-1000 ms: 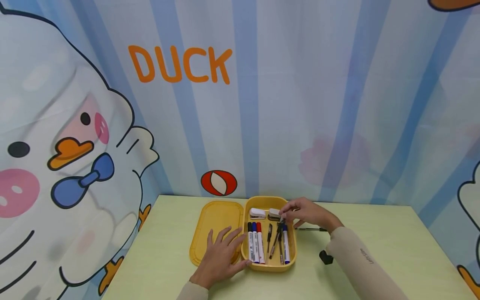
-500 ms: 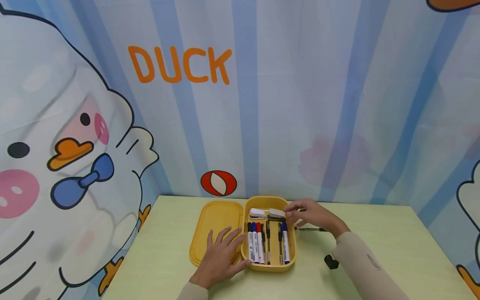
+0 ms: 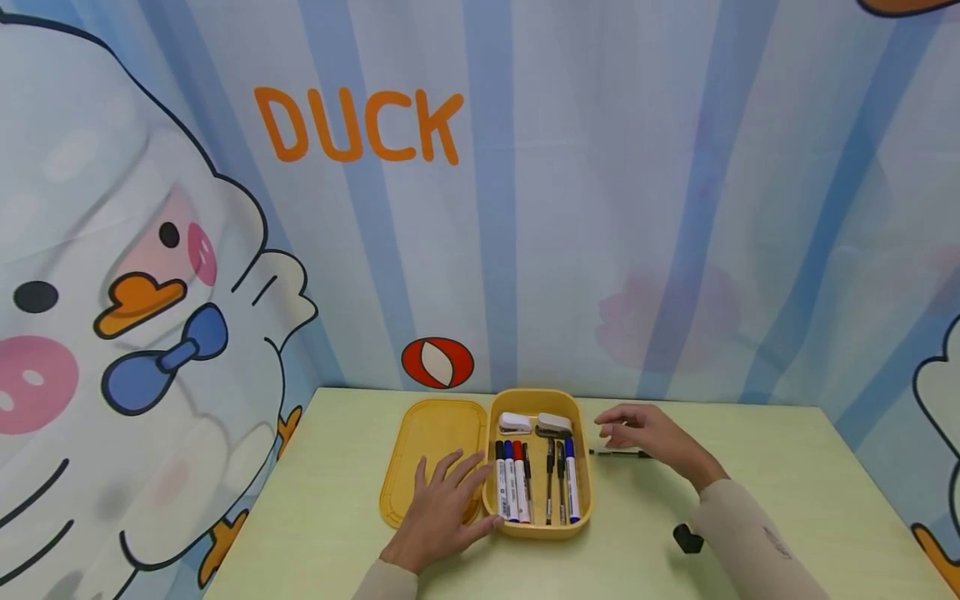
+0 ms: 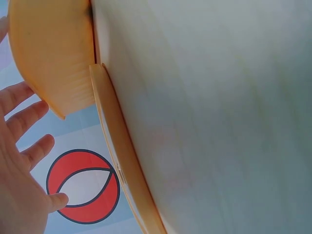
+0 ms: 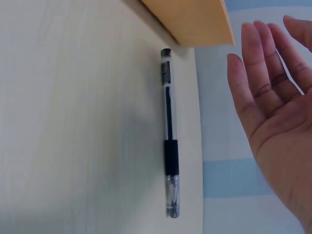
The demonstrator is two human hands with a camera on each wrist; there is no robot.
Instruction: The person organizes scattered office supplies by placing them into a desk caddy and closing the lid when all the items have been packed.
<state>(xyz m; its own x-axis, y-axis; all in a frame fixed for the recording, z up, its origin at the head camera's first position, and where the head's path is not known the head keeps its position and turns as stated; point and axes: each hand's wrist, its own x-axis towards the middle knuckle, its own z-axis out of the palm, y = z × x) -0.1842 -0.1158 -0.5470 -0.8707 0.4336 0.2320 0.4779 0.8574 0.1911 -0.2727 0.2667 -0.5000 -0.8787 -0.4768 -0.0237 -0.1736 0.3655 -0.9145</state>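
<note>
A yellow plastic box (image 3: 536, 532) stands on the table. In it lie a black marker (image 3: 502, 492), a blue marker (image 3: 512, 487) and a red marker (image 3: 521, 492) side by side, then several black gel pens (image 3: 550, 483) and another blue marker (image 3: 573, 492). Two white staplers (image 3: 515, 422) sit at its far end. My left hand (image 3: 442, 510), fingers spread, touches the box's left side over the lid. To the right of the box, my right hand (image 3: 652, 437) hovers, relaxed and holding nothing. Below it a clear-barrelled gel pen (image 5: 170, 131) lies on the table.
The yellow lid (image 3: 427, 425) lies flat against the box's left side. A small black object (image 3: 687, 538) rests by the right sleeve. Behind the table (image 3: 780, 483) hangs a printed curtain (image 3: 562, 208).
My right hand has left the box's pens and moved right, over the loose pen. The tilted gel pens now lie lengthwise in the box. My left hand stays put.
</note>
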